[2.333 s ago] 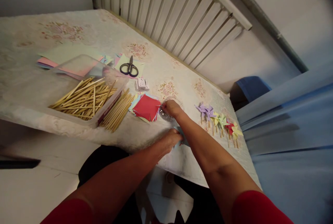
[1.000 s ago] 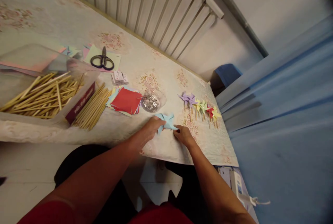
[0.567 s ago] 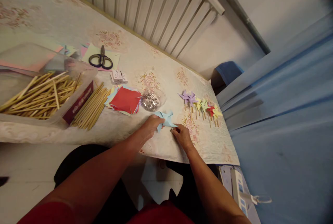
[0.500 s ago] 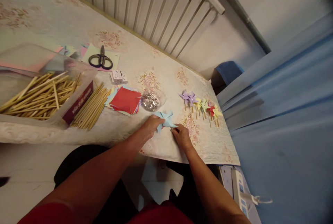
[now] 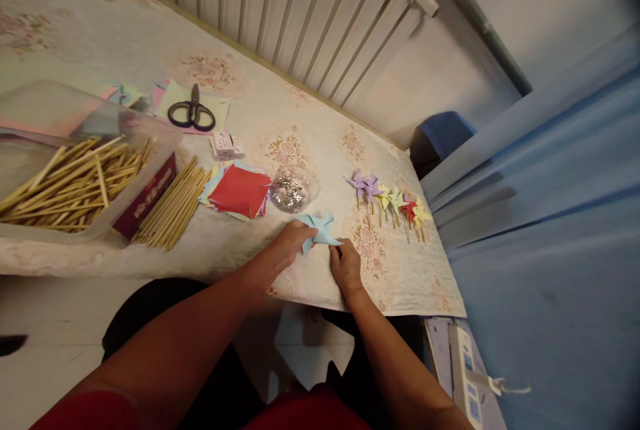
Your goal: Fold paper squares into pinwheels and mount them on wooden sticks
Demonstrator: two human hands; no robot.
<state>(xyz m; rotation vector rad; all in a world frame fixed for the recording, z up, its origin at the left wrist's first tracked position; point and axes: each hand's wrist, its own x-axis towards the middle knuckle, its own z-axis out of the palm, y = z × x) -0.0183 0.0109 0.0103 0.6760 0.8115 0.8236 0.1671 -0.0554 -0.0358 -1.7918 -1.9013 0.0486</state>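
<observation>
Pinched in my left hand [image 5: 295, 242] is a light blue paper pinwheel [image 5: 321, 230], its folded blades spread to the right of my fingers. My right hand [image 5: 347, 263] is closed at the pinwheel's lower right blade tip; whether its fingers grip that tip or something small under it is hidden. Just behind the pinwheel sits a clear round dish [image 5: 290, 191] of small shiny metal pieces. A stack of coloured paper squares [image 5: 241, 190], red on top, lies to the left of the dish.
Finished-looking pinwheels on sticks [image 5: 387, 200] lie in a row at the right. Bundled wooden sticks [image 5: 173, 210] rest beside a clear plastic bin [image 5: 107, 227] of more sticks. Scissors [image 5: 193, 113] lie on paper behind a small white box [image 5: 226, 145]. A blue curtain [image 5: 540, 217] hangs right.
My right hand has turned slightly, its fingers tucked closer under the blade tip. The pinwheel and my left hand stay almost still. The view has shifted a little.
</observation>
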